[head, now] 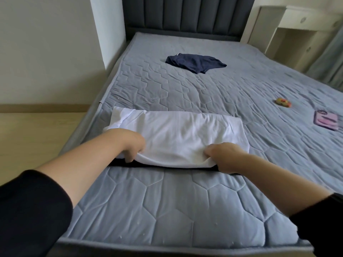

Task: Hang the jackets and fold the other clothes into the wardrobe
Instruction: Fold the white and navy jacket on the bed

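A white garment [178,134] lies half folded across the near part of the grey quilted bed [167,206]. My left hand [132,145] grips its near edge on the left, fingers curled under the cloth. At the right of that same edge my right hand [225,155] pinches the fabric. The near edge is lifted slightly, and a dark strip shows beneath it. Further up the bed, near the headboard, a navy blue garment [194,63] lies crumpled.
A small yellow and orange toy [283,102] and a purple flat item [326,120] lie on the bed's right side. The dark padded headboard [185,13] is at the back, a white bedside shelf [297,25] at right, wooden floor [33,138] at left.
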The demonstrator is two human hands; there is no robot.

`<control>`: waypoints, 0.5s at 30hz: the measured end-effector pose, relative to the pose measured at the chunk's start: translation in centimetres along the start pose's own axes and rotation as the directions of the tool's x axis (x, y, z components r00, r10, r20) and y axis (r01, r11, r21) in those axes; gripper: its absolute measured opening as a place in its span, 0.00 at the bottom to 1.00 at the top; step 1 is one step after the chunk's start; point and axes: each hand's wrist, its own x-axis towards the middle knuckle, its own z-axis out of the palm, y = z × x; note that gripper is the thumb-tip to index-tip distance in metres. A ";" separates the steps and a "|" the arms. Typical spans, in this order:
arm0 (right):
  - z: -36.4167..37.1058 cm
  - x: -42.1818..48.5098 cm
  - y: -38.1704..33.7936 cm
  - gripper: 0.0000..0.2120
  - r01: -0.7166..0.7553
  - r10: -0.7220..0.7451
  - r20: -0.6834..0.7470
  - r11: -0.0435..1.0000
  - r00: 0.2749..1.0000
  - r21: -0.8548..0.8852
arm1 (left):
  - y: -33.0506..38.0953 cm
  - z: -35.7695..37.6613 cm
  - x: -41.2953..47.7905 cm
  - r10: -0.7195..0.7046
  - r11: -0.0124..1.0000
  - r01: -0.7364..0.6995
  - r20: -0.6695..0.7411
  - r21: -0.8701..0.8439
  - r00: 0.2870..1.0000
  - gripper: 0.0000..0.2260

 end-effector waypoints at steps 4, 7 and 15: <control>-1.8 0.5 0.9 0.09 -0.047 -0.036 0.179 0.899 0.983 0.436 | 1.6 -1.6 0.4 0.089 0.915 -0.102 -0.052 -0.390 0.995 0.15; -2.1 1.9 1.0 0.11 0.001 0.062 -0.065 0.718 0.996 0.696 | 3.9 -1.7 2.3 -0.097 0.890 -0.191 -0.581 -0.415 0.808 0.12; 1.9 6.8 0.4 0.27 -0.319 0.412 -0.135 0.842 0.901 0.436 | 1.4 1.5 8.9 -0.307 0.902 0.061 -0.536 -0.428 0.786 0.25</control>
